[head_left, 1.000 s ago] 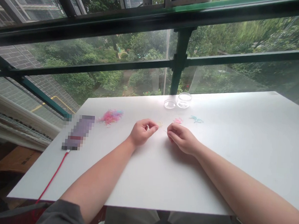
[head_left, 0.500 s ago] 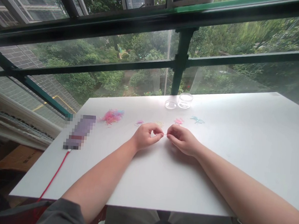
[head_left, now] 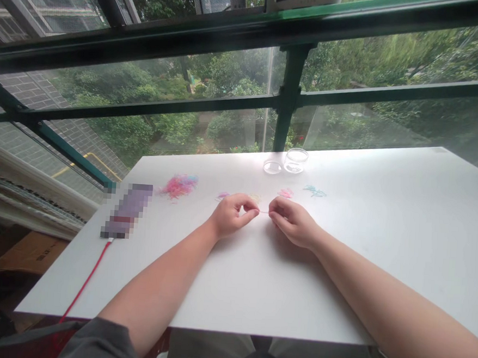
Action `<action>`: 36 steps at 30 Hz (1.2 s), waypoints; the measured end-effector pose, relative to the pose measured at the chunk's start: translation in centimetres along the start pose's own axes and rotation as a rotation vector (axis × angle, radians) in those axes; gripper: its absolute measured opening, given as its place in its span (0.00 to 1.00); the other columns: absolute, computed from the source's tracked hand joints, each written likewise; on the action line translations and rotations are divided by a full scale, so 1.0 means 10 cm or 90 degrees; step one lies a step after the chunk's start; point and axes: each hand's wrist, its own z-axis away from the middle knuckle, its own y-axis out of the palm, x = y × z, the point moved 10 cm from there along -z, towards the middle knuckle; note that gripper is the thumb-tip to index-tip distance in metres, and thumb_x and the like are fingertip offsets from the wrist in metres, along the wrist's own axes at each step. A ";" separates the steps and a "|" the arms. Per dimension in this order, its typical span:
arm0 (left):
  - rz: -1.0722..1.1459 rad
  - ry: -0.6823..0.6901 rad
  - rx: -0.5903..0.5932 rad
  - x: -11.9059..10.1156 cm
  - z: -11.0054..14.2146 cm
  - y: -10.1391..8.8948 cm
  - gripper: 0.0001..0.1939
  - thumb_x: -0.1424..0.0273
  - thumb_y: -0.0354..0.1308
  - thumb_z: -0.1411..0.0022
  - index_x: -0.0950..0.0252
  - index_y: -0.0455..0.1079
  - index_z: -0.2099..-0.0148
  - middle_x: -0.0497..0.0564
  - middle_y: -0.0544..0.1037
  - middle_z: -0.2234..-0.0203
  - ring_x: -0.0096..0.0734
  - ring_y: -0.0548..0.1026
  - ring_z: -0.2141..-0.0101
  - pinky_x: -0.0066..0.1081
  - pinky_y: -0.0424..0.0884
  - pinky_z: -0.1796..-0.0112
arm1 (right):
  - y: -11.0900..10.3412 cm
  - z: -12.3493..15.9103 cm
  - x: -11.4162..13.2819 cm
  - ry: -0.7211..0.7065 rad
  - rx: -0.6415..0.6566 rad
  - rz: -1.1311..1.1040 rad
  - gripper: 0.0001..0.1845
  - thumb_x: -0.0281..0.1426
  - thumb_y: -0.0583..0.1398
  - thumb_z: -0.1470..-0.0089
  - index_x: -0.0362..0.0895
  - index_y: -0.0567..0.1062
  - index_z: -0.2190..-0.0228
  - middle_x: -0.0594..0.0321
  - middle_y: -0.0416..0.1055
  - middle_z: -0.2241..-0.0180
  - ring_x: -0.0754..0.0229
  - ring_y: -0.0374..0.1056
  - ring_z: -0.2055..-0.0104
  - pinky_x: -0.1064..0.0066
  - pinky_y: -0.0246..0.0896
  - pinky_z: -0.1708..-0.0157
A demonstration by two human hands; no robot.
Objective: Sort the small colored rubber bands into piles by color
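A thin pink rubber band (head_left: 264, 212) is stretched between my two hands over the white table. My left hand (head_left: 233, 218) pinches one end between thumb and forefinger. The other end sits in the closed fingertips of my right hand (head_left: 294, 222). Just beyond the hands lie small heaps of bands: purple (head_left: 223, 196), pale yellow (head_left: 254, 198), pink (head_left: 286, 193) and teal (head_left: 315, 191). My left hand partly covers the purple and yellow heaps. Farther left is a larger mixed heap of rubber bands (head_left: 179, 186), mostly pink and red.
A clear round jar (head_left: 296, 162) stands at the table's far edge, its lid (head_left: 272, 167) beside it. On the left lies a blurred-out, phone-shaped object (head_left: 127, 210) with a red cable (head_left: 87, 280) running off the front edge. Green railing (head_left: 288, 98) borders the far side.
My hands have moved slightly apart, and a longer stretch of the pink band shows between them. Both still pinch it. The heaps and jar are unchanged.
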 end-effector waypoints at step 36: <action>-0.275 -0.222 -0.044 0.84 0.11 -0.77 0.10 0.67 0.55 0.45 0.63 0.76 0.65 0.50 0.78 0.68 0.31 0.73 0.67 0.30 0.68 0.63 | 0.13 0.04 -0.08 0.058 0.076 0.055 0.06 0.31 0.53 0.46 0.45 0.66 0.74 0.67 0.63 0.79 0.65 0.57 0.77 0.72 0.54 0.75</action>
